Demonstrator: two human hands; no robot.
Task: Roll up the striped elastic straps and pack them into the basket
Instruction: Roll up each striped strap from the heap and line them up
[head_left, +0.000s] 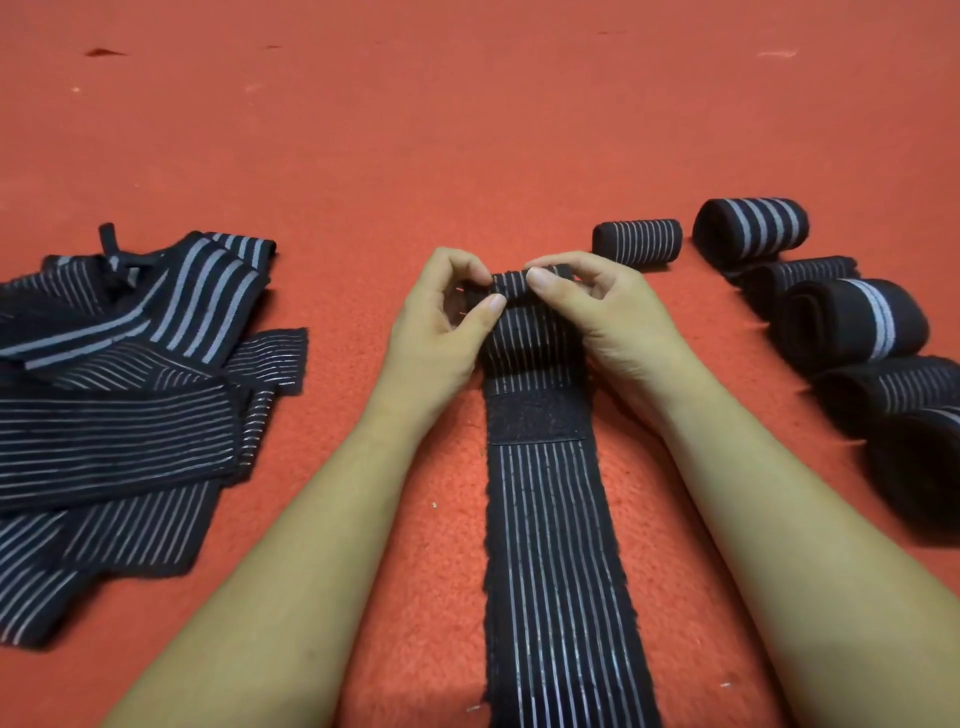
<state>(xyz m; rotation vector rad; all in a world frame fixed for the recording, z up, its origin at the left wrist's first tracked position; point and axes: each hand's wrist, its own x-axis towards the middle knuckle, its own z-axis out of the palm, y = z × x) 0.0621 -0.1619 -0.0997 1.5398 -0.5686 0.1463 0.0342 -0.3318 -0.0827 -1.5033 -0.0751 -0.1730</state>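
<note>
A black strap with thin white stripes lies flat on the red carpet, running from the bottom edge away from me, with a dark hook-and-loop patch across it. Its far end is curled into a small roll. My left hand and my right hand pinch that rolled end from either side, thumbs on top. A heap of unrolled striped straps lies at the left. Several rolled straps sit in a row at the right. No basket is in view.
The red carpet stretches bare beyond my hands. One small roll lies just past my right hand, and a wider-striped roll lies to its right.
</note>
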